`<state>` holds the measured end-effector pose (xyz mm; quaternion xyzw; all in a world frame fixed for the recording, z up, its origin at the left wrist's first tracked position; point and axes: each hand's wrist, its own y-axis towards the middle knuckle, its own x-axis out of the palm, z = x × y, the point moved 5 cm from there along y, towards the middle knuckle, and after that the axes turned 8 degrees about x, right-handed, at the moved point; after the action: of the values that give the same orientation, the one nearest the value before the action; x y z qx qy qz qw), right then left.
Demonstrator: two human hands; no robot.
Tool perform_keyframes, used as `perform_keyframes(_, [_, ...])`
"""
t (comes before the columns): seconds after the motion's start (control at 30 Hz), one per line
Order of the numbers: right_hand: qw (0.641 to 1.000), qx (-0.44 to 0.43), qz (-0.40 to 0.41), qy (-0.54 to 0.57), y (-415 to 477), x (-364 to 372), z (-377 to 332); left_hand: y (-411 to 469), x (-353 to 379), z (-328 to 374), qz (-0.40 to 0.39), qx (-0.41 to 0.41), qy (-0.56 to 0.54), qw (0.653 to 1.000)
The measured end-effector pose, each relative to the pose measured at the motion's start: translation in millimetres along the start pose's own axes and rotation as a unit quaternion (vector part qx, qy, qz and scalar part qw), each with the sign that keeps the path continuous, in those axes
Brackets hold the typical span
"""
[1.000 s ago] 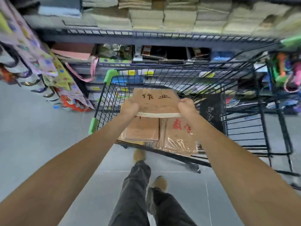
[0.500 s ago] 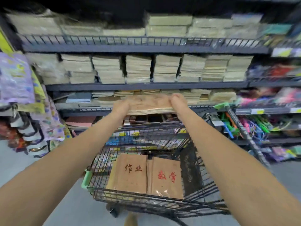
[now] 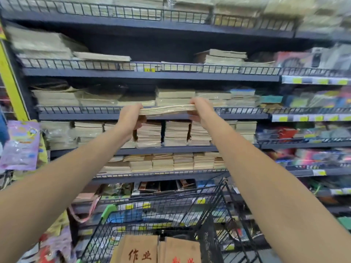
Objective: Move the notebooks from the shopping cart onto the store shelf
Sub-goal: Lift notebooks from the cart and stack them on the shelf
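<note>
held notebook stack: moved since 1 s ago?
Yes. The notebook stack, gripped by the left hand and right hand, has risen out of the shopping cart to the wire rail of a shelf.

Tan notebook bundle (image 3: 167,110) hangs level at shelf rail (image 3: 76,110); two packs (image 3: 138,250) lie in cart (image 3: 109,209).

The person's left forearm (image 3: 66,168) and right forearm (image 3: 266,177) are bare along their whole visible length. The left hand (image 3: 131,118) and right hand (image 3: 199,111) are bare too.
</note>
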<state>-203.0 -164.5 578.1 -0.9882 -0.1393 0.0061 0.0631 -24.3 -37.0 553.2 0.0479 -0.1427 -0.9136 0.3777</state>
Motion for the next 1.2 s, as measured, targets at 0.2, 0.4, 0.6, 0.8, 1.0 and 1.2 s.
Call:
perform_keyframes(0.2, [0.986,-0.119,0.004,0.116,-23.0,-14.6,-60.9,9.6,11.4,80.2,0.042,0.161,0.017,0.986])
perform_keyframes(0.4, [0.972,-0.187,0.001,0.140,-24.5,-5.1,-98.3,33.0,4.3,121.1,0.059,0.240,0.029,0.968])
perform_keyframes(0.6, [0.966,-0.247,-0.028,0.071,-7.4,37.6,-117.6,63.5,-26.6,139.4,0.086,0.295,0.038,0.951])
perform_keyframes(0.8, [0.957,-0.287,-0.044,0.022,24.9,105.7,-138.1,118.5,-70.4,136.3,0.132,0.297,0.045,0.945])
perform_keyframes(1.0, [0.953,-0.297,-0.054,-0.001,77.3,189.8,-155.6,199.9,-123.4,120.5,0.151,0.279,0.051,0.947])
perform_keyframes(1.2, [0.946,-0.317,-0.059,-0.030,102.4,245.8,-165.4,257.0,-155.0,108.3,0.176,0.264,0.052,0.947])
